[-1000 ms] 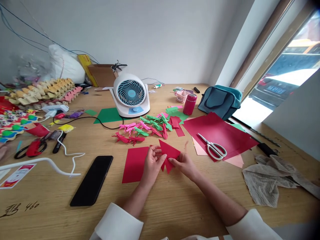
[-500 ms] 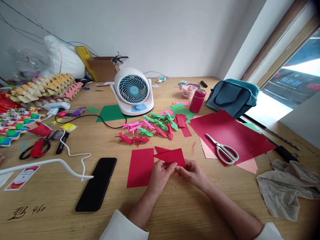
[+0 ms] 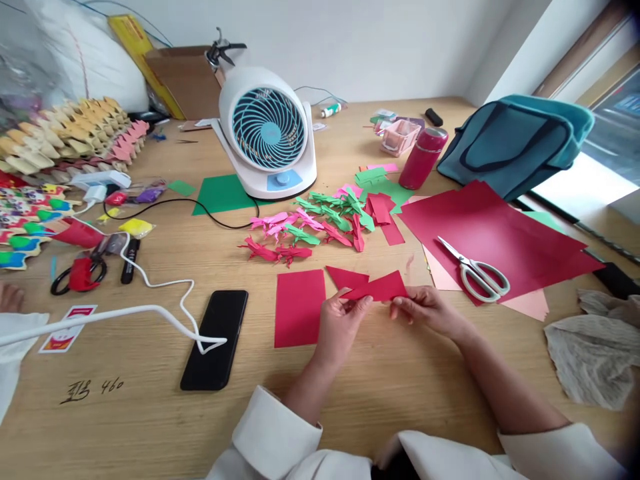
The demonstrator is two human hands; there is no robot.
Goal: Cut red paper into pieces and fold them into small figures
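Note:
A folded piece of red paper (image 3: 380,287) is held just above the table between both hands. My left hand (image 3: 345,317) pinches its left end, thumb on the near side. At the right end, my right hand (image 3: 425,310) grips the paper's edge between thumb and fingers. Behind it lies a red paper triangle (image 3: 346,277), partly covered by the held piece. To the left sits a stack of red paper rectangles (image 3: 300,308). Beyond my hands, several folded paper figures (image 3: 280,252) in red, pink and green are gathered.
White-handled scissors (image 3: 477,270) rest on large red sheets (image 3: 505,233) at the right. A black phone (image 3: 215,347) with a white cable (image 3: 150,310) lies left. Behind stand a fan (image 3: 270,133), a red flask (image 3: 423,159) and a teal bag (image 3: 515,147). Another person's hand (image 3: 11,297) shows far left.
The held red paper now looks narrower and more level, and my right hand has moved to its right end. The view has tilted down and shifted left.

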